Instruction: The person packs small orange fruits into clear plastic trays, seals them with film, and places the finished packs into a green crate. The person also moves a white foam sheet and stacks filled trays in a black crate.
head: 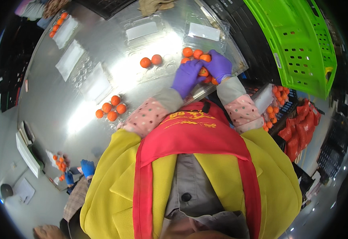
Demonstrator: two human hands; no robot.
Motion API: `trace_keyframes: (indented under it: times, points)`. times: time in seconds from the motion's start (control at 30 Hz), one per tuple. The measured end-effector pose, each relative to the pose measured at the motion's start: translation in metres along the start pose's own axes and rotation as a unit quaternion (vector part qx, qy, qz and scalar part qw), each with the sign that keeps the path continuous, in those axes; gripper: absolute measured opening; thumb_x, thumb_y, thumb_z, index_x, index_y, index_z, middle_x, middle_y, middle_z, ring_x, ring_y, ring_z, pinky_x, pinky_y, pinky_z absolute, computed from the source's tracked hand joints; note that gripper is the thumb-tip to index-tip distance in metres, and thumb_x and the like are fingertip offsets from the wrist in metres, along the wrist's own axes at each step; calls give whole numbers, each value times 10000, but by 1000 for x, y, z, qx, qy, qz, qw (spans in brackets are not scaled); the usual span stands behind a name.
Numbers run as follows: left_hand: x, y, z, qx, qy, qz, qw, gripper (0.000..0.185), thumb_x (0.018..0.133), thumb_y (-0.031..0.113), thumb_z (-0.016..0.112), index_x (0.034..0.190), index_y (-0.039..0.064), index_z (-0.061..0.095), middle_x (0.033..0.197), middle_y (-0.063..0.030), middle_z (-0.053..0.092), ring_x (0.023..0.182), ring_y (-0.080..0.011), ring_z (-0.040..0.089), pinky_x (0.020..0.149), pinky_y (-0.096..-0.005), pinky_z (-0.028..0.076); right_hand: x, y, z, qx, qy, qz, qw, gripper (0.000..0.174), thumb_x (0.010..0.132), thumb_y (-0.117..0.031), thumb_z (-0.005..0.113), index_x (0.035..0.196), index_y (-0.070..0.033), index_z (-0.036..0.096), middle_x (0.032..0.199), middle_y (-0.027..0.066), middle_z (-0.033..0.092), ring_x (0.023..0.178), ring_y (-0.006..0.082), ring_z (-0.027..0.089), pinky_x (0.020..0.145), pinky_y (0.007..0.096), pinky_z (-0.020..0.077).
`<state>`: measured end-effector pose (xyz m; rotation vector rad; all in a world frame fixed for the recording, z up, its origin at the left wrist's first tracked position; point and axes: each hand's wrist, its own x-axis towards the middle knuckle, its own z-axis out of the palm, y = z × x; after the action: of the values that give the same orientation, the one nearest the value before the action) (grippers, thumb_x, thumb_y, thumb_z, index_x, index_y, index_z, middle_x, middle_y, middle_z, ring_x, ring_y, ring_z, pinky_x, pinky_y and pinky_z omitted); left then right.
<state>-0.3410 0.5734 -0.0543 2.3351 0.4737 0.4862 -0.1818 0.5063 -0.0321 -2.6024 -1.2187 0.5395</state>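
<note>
My left hand [187, 76], in a purple glove, has its fingers and thumb around a small orange citrus fruit [203, 72] near the table's front right edge. From the right, my right hand [221, 65], gloved the same way, rests against another citrus fruit [205, 58]; its thumb and palm side are hidden. More citrus fruits [187, 52] sit in a group beneath and beyond both hands. Just left of them lies a clear plastic tray [159, 71] with round hollows, holding two fruits [145, 62] at its far side.
Clear clamshell packs with white pads [141, 31] lie across the metal table [102, 44]. Several fruits [112, 116] sit at the left. A green crate [299, 44] and a black crate [236, 27] stand at the right. Another person's blue-gloved hand [87, 168] is at lower left.
</note>
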Motion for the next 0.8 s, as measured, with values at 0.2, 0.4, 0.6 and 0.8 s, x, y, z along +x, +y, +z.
trace_keyframes:
  times: [0.2,0.4,0.6,0.8]
  points:
    - [-5,-8,15,45,-16,-1,999,510,743,251,753,1184,112,539,1062,-94,598,904,-317,588,752,-433,476,17,9,-6,83,-37,19,996,544,758,-506,680,1107,-90,644,941,147,703,876,309,686,770,416,525]
    - [-9,-6,8,-23,10,19,1000,515,726,219,743,1196,115,560,1015,-101,586,901,-320,584,744,-439,490,39,-5,8,690,-150,175,686,445,927,-324,593,1248,-23,525,1021,142,624,891,232,619,816,386,527]
    - [3,-13,21,27,30,80,996,451,740,168,709,1167,104,579,981,-119,573,888,-329,580,728,-444,485,76,-62,16,829,-275,41,485,443,954,-275,581,1263,29,490,1104,145,600,969,275,614,932,429,511]
    - [-27,-9,-11,-116,56,-9,992,400,767,102,664,1162,103,602,1074,-113,600,970,-306,611,842,-384,493,105,-123,37,644,-304,-74,698,449,908,-285,663,1286,-72,549,1156,103,596,968,247,624,891,337,495]
